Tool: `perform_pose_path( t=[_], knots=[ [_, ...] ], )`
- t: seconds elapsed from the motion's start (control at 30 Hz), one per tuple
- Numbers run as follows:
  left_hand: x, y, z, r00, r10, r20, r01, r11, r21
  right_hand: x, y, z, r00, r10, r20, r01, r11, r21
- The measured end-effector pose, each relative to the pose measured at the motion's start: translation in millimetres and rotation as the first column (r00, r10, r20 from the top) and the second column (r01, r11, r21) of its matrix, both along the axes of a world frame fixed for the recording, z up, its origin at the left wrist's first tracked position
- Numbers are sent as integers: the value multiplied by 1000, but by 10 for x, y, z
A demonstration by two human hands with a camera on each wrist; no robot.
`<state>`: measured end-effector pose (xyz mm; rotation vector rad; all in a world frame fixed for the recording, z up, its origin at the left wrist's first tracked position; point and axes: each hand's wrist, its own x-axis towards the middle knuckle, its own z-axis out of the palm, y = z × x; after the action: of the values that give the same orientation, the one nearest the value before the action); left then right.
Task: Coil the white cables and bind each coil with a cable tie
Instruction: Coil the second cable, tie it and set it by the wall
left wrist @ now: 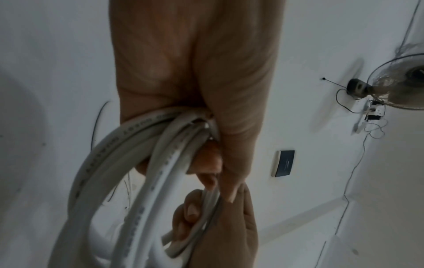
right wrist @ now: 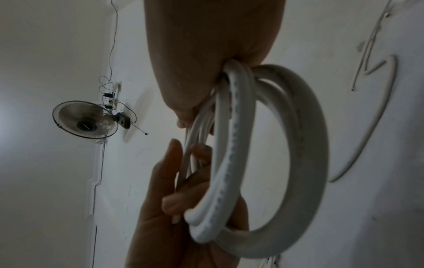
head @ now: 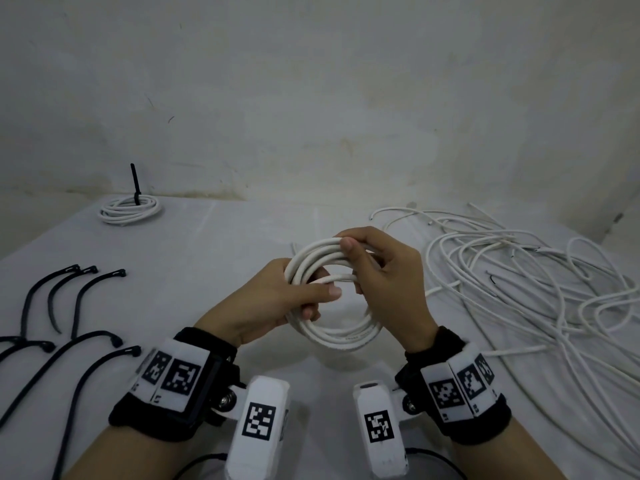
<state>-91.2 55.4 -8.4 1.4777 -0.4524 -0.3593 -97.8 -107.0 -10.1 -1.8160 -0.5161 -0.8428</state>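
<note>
Coil [head: 334, 289], centre frame, looks stiff, springy and probably light; both hands clamp it: left hand [head: 277, 303], right hand [head: 388, 282].

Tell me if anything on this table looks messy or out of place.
The loose white cables at the right lie in a tangled heap, overlapping, not yet coiled. On the bound coil at the far left, the cable tie's tail sticks straight up, untrimmed. The spare black cable ties lie scattered, curved.

The right hand [right wrist: 206, 54] grips a coil of white cable [right wrist: 298, 145] from above; the left hand [right wrist: 183, 217] holds its lower strands; a fan [right wrist: 84, 119] hangs on the wall [right wrist: 45, 54] behind
</note>
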Motion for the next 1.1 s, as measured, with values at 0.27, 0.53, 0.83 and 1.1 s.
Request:
perform_pose_path(
  t=[0.27,0.53,0.83,1.1],
  knots=[
    [-22,-37,49,994,107,-31,-109,987,-116,-1,-62,49,1000,-5,-20,6,999,44],
    [-17,-62,47,992,122,-29,-126,975,-183,-9,-114,91,975,-136,176,151,986,-76],
    [-75,-48,80,998,35,-45,-46,958,-284,10,-63,35,998,-44,-54,44,999,13],
    [-18,-74,61,985,64,-159,-122,913,-389,11,-86,44,893,-274,356,347,924,-159]
  ],
)
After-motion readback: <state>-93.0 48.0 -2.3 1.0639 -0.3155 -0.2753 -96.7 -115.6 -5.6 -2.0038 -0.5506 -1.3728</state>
